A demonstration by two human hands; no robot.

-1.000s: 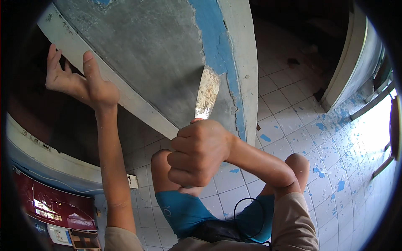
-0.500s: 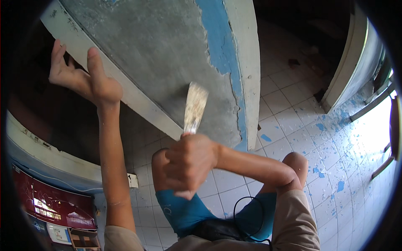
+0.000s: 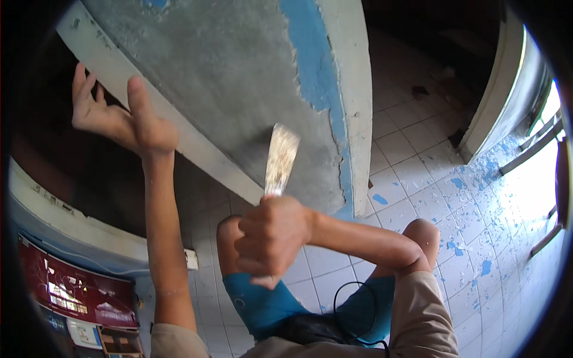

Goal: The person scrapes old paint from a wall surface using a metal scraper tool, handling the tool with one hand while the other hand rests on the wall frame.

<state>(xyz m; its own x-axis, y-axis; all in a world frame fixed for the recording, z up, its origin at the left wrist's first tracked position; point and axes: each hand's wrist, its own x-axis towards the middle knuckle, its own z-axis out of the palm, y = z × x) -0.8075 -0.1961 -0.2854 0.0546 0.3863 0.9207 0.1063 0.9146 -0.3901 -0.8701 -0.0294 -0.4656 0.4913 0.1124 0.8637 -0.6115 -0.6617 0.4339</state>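
My right hand (image 3: 271, 241) is closed around the handle of a paint scraper (image 3: 282, 156). Its worn, paint-flecked blade points up, over the lower part of a grey wall panel (image 3: 215, 77); whether the edge touches the wall I cannot tell. A ragged strip of blue paint (image 3: 325, 80) remains along the panel's right side. My left hand (image 3: 122, 116) rests at the pale wooden frame (image 3: 113, 65) on the panel's left, thumb and fingers apart, with nothing held.
White floor tiles (image 3: 459, 238) on the right are strewn with blue paint flakes (image 3: 456, 247). A second door frame (image 3: 492, 89) stands at the far right, beside a dark opening. A dark red panel (image 3: 83, 280) is at the lower left. My bent knees flank the scraper arm.
The scraper and my right hand have shifted slightly right and down. My left hand has slid a little downward along the frame, partly with the view's own small shift.
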